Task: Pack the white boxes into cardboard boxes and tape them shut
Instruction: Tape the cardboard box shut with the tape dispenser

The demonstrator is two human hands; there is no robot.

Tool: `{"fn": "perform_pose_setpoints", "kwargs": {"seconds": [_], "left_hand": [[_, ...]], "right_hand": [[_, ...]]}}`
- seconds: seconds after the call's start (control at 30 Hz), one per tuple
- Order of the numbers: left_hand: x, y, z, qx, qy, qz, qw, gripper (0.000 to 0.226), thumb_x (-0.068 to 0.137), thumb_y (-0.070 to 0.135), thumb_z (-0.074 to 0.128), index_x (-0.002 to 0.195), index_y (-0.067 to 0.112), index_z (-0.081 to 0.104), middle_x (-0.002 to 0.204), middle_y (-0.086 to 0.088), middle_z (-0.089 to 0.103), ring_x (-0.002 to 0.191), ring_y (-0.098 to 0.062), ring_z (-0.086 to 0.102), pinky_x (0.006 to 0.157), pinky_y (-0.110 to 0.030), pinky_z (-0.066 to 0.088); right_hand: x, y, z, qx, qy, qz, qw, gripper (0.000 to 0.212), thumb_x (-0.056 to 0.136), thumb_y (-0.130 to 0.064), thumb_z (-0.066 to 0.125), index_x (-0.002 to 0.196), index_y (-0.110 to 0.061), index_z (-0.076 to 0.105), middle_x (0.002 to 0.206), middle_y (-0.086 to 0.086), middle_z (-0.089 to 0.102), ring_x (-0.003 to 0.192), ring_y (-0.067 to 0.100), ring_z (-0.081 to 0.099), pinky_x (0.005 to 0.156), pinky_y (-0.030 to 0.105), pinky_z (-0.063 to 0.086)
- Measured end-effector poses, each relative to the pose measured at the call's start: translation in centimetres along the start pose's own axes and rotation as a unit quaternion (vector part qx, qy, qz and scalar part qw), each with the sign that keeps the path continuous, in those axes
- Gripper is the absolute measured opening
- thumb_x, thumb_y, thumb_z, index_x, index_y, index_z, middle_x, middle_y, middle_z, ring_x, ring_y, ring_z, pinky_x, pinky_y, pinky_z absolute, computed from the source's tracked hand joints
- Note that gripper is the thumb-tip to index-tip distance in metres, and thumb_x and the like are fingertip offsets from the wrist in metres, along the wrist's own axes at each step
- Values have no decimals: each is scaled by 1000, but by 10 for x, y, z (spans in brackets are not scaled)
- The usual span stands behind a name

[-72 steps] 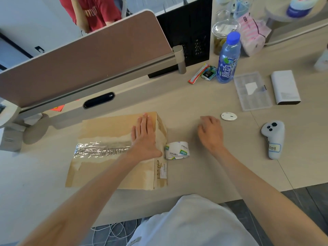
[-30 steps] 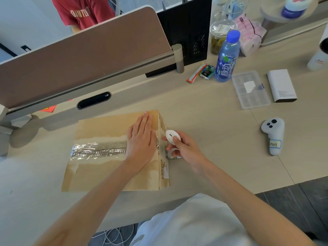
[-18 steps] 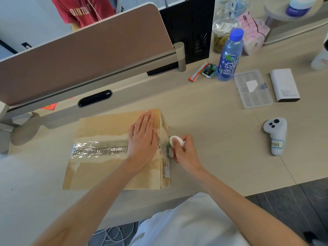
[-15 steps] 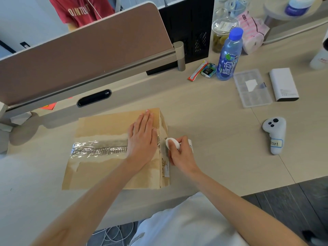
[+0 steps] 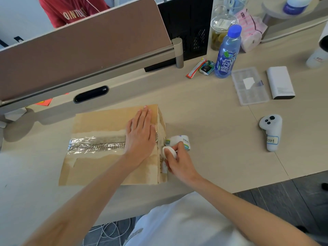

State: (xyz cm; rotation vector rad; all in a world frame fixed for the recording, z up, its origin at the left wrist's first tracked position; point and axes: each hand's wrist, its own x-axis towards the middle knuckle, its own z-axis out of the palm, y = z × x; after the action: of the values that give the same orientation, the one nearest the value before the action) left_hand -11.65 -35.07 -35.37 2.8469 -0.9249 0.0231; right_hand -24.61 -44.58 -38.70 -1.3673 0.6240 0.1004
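A shut cardboard box (image 5: 99, 121) lies on the desk with a strip of clear tape (image 5: 94, 145) along its top seam. My left hand (image 5: 140, 137) rests flat on the box's right end, over the tape. My right hand (image 5: 181, 164) pinches a small white round disc (image 5: 169, 151) against the box's right side. The tape roll (image 5: 181, 140) stands on the desk just beyond my fingers, close to the box's right side. A white box (image 5: 280, 82) lies at the far right of the desk.
A blue bottle (image 5: 227, 54), a clear plastic organiser (image 5: 250, 86) and a white controller (image 5: 271, 130) sit to the right. A desk divider (image 5: 85, 45) rises behind the box, with a person in a red shirt (image 5: 71, 11) beyond it. The desk edge runs just under my arms.
My right hand picked the white disc up from the desk and brought it to the box's right side by the tape roll. My left hand stayed flat on the box.
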Motion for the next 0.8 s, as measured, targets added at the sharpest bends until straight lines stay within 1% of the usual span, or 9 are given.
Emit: {"fn": "perform_pose_setpoints", "kwargs": {"seconds": [0.13,0.2,0.27,0.37,0.47,0.57,0.63,0.7,0.8], "left_hand": [[0,0,-1,-2,-7,0,1000,59,97,35,17,152,13,27,160,-1,22,147,-18,19,117,-40,17],[0,-1,-1,-2,-10,-1,1000,60,98,35,16,152,14,25,161,-1,21,147,-17,17,118,-39,16],[-1,0,0,-1,-10,-2,1000,60,98,35,15,153,13,25,161,-1,20,148,-17,16,118,-39,16],[-1,0,-1,1,-11,-3,1000,60,98,36,15,153,14,25,161,-1,20,148,-17,16,118,-38,15],[0,0,0,2,-15,-5,1000,60,98,36,14,153,14,23,161,0,18,148,-16,15,118,-38,14],[0,0,0,5,-17,-2,1000,59,98,36,15,153,14,23,161,0,18,148,-16,14,118,-38,14],[0,0,-1,4,-15,0,1000,59,98,35,15,153,14,23,161,-1,18,148,-16,15,118,-38,14],[0,1,-2,0,-16,-1,1000,60,98,36,14,153,14,23,161,0,18,148,-16,15,118,-39,15],[-1,1,-3,-2,-19,-4,1000,62,97,39,15,153,14,23,161,0,18,148,-16,15,118,-42,18]], "right_hand": [[-8,-9,-15,-34,-38,-6,999,22,101,-24,50,89,-14,35,59,8,53,40,11,44,41,22,35],[-5,-14,-28,-36,-4,-27,999,20,99,-25,52,92,-12,39,57,8,57,45,15,49,47,26,37],[9,-17,-48,-27,76,-54,995,15,99,-27,53,94,-16,45,65,4,64,55,14,54,56,29,38],[45,-15,-91,-114,212,-64,969,12,98,-26,52,100,-14,53,83,-6,60,76,15,55,70,28,38],[76,-3,-127,-249,229,-14,941,35,98,-29,46,121,-6,58,113,12,64,109,33,56,86,36,41],[83,1,-122,-442,190,-11,877,47,99,-33,46,141,-11,47,134,20,51,127,39,41,99,44,37],[76,-10,-101,-433,90,-106,890,45,100,-37,49,141,-18,50,133,14,53,128,33,44,104,40,36],[70,-22,-79,-404,-70,-129,903,46,99,-45,48,139,-24,51,130,7,54,124,22,50,106,38,37],[73,-31,-60,-494,-166,-123,844,44,97,-55,44,132,-32,54,125,1,56,118,19,52,103,43,38]]}}
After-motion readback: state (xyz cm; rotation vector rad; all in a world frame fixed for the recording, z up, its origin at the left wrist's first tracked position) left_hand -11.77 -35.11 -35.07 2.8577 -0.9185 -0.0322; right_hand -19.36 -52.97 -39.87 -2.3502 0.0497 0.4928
